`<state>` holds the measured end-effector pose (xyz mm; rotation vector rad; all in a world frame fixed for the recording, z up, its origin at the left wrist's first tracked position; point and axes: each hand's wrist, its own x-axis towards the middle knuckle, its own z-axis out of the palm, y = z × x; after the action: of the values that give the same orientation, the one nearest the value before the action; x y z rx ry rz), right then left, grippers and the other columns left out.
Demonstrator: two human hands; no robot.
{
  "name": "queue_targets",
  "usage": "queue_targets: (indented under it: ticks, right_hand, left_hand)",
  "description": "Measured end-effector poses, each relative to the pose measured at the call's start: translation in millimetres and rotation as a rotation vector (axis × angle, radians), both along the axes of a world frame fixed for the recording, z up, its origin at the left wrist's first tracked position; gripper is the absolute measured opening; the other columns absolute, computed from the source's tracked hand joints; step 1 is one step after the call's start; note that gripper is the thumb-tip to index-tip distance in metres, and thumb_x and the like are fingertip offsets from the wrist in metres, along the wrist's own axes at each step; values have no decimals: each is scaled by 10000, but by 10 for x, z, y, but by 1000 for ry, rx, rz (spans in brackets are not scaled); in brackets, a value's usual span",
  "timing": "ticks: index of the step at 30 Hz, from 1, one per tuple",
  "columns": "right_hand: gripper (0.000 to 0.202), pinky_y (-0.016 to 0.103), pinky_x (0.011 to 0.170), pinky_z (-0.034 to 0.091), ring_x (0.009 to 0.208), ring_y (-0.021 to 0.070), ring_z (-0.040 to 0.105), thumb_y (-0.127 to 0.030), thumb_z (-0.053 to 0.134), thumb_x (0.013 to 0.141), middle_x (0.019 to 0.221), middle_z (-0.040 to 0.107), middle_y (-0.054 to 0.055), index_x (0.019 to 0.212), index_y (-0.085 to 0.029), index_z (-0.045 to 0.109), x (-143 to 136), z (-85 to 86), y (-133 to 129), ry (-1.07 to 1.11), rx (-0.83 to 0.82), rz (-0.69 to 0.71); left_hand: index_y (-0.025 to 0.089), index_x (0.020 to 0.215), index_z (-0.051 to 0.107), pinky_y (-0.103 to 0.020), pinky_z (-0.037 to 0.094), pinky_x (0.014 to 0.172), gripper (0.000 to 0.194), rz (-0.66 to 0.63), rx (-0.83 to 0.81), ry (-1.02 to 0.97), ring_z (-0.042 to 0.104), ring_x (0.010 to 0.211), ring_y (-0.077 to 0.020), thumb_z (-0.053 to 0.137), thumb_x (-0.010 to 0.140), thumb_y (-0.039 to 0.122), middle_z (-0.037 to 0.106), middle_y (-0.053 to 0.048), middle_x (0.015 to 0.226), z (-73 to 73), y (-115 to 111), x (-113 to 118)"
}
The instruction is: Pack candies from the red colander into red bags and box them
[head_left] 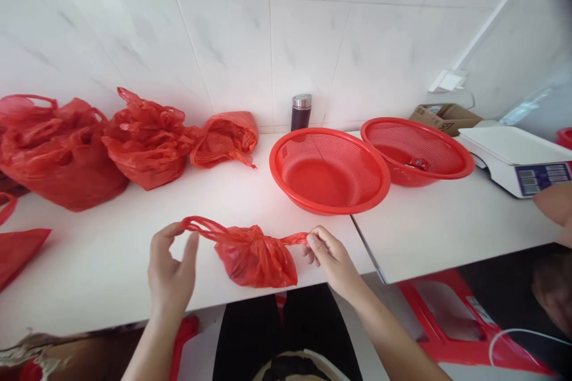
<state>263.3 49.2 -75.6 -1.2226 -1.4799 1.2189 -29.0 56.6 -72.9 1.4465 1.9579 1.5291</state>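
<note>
Gripping opposite handles, left hand point(172, 271) and right hand point(328, 255) flank the bag point(257, 261) before the nearer basket point(319, 183), contents unclear.

L hand point(167, 271) raised, fingers point(168, 237) curved; R hand point(331, 256) pinching w/ fingertips point(311, 240); both forearms point(386, 324) bare, angled inward.

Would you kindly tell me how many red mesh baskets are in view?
2: the nearer basket is beyond the bag between the hands; the farther basket is to its right, before the scale. A cut-off red thing at the right edge may be another.
</note>
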Motion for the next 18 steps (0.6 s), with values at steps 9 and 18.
queue_targets:
  ticks: [9,18]
  right_hand:
    - [275,256,665,458,721,127,588,-442,447,973,837,650,26,898,-200,554,-28,130,-114,141,19,59]
    - [233,267,578,455,628,128,579,-458,504,934,887,642,29,993,-232,494,35,-55,-36,265,53,-97]
  left_hand:
    - [280,1201,617,-596,176,1134,344,-565,237,875,352,1386,-341,613,857,294,572,-105,1348,21,89,582]
    - [240,883,623,-529,176,1149,102,-669,27,876,668,877,-202,531,843,264,717,-22,873,261,293,245]
